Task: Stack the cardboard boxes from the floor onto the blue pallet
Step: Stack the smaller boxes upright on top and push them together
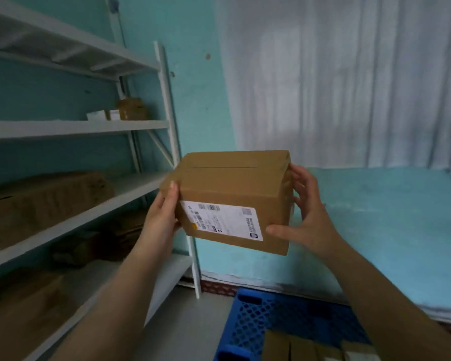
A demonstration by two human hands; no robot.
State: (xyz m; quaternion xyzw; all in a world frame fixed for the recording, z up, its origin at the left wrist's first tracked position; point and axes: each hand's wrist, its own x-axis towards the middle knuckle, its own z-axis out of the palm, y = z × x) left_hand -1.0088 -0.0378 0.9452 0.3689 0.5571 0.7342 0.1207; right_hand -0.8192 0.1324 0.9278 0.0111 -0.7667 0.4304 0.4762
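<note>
I see both hands, left hand [164, 212] and right hand [307, 217], grasping the cardboard box [235, 199] by its ends, long axis crosswise, blue pallet [266, 324] below.

Open pallet, shelves crowding left

Bare grid on the blue pallet [258, 321] lies open; boxes [297, 346] fill its near corner, white shelving [167, 105] stands left.
</note>
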